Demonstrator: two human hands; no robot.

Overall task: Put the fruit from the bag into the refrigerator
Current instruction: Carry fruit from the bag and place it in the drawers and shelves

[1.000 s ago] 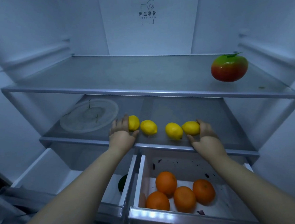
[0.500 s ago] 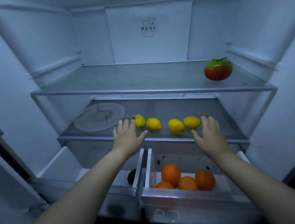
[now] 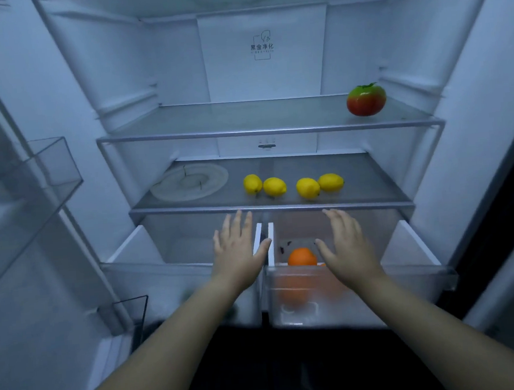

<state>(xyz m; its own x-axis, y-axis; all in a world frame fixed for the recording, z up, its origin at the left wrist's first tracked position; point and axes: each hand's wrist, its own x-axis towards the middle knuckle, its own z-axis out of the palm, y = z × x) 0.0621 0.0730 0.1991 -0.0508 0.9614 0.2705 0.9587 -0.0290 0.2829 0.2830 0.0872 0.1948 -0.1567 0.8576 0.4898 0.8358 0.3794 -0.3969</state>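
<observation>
4 lemons (image 3: 274, 186) sit back on the shelf (image 3: 372, 185), safe from rolling off; left hand (image 3: 239, 254) and right hand (image 3: 346, 246) hover flat, empty.

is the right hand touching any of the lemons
Apart. The head view shows the right hand open below the shelf edge, with bare shelf between it and the nearest lemon.

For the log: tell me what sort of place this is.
An open household refrigerator, likely in a home kitchen: glass shelves, lemons on one, and a pulled-out crisper drawer holding an orange.
</observation>
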